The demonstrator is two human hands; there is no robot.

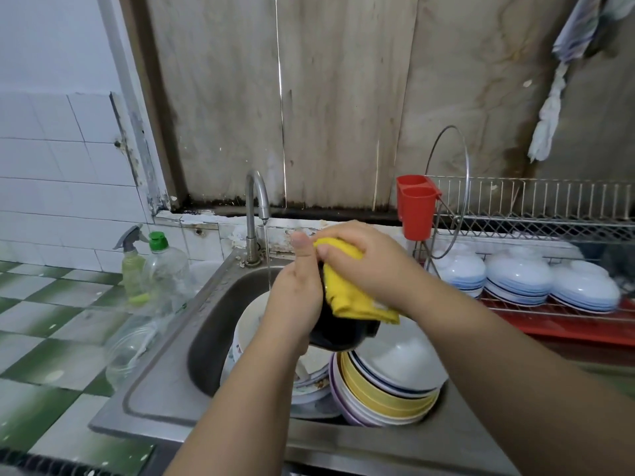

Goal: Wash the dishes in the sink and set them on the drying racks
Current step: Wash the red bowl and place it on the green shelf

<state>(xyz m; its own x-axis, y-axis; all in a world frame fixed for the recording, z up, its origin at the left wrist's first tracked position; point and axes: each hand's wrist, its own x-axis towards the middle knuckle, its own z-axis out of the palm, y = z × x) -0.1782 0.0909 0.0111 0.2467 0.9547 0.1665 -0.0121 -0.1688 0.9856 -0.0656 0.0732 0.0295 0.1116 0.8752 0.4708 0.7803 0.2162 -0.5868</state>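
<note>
Over the steel sink (pixel 206 324), my left hand (pixel 295 297) grips a black dish (pixel 340 333) held on edge, thumb up along its rim. My right hand (pixel 364 266) presses a yellow cloth (pixel 347 290) against the dish, fingers curled over the cloth's top. Below them lies a stack of bowls (pixel 385 386) with yellow, purple and white rims, and a white plate (pixel 249 324) leans at the left of the basin. The tap (pixel 256 214) runs a thin stream of water just left of my hands.
A wire drying rack (pixel 536 221) on a red tray stands at the right with upturned white-and-blue bowls (pixel 519 280) and a red cutlery holder (pixel 415 207). A detergent bottle (pixel 165 269), a spray bottle (pixel 132 266) and a clear glass bowl (pixel 130 352) sit left of the sink.
</note>
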